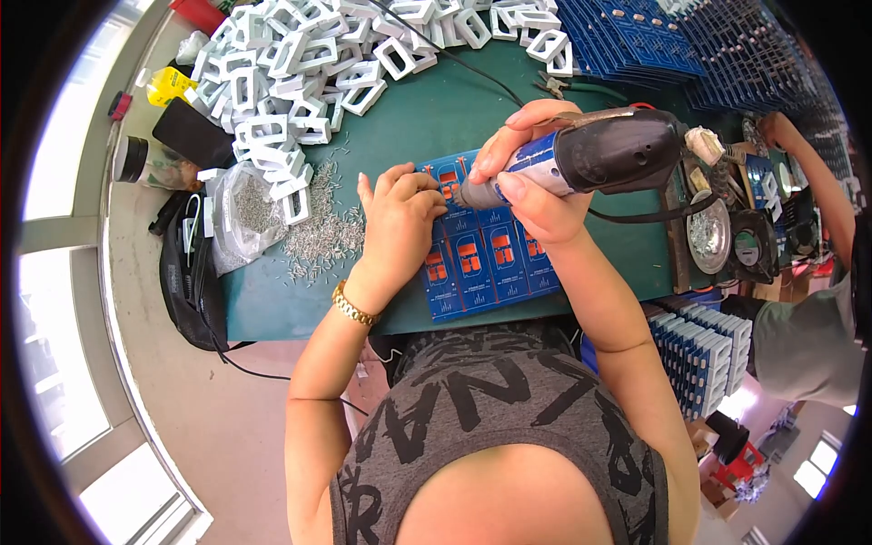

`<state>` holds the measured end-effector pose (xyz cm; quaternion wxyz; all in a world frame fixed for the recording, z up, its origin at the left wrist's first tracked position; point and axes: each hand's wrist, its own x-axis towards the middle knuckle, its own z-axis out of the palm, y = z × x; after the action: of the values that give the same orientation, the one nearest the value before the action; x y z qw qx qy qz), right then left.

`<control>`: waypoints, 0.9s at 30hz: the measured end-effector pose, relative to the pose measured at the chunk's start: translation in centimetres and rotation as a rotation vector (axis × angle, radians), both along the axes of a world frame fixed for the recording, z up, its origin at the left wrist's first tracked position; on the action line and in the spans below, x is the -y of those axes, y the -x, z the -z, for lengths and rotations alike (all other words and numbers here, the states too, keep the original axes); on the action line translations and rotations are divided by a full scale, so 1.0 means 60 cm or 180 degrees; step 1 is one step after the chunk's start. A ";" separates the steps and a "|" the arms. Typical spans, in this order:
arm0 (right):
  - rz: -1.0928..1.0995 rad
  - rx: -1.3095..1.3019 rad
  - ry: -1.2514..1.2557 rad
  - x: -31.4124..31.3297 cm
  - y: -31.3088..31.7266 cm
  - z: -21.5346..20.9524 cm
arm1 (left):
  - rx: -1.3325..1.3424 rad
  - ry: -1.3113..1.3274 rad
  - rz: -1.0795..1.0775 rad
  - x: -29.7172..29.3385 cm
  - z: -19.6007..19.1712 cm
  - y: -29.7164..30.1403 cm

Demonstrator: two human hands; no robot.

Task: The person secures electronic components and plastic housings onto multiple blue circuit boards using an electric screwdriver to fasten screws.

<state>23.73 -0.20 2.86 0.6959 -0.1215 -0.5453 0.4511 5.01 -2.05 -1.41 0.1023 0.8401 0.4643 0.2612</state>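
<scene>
My right hand (545,195) is wrapped round an electric screwdriver (618,154) with a blue and grey front and a black rear. The tool lies slanted, its grey nose over a blue circuit board panel (463,289) at the table's front edge. The panel has orange patches in rows. My left hand (400,218), a gold watch on its wrist, rests at the panel's left edge. Its fingers are bent and drawn together near the tool's nose; anything between them is hidden. Where the tool's tip meets the panel cannot be made out.
White plastic frames (300,64) are heaped at the far left, beside loose screws (318,236) and a bag of screws (250,213). Blue boards (627,41) are stacked at the far right. The screwdriver's cable (649,216) runs rightward. Another person's arm (817,182) reaches in at right.
</scene>
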 end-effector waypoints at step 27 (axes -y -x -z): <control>-0.0084 0.1627 -0.0047 -0.007 0.038 -0.033 | 0.0585 0.0497 -0.0541 -0.018 -0.001 0.083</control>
<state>21.42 0.21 4.81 0.5305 -0.2193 -0.7084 0.4107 0.03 -0.98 -1.32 0.1869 0.7598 0.5413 0.3078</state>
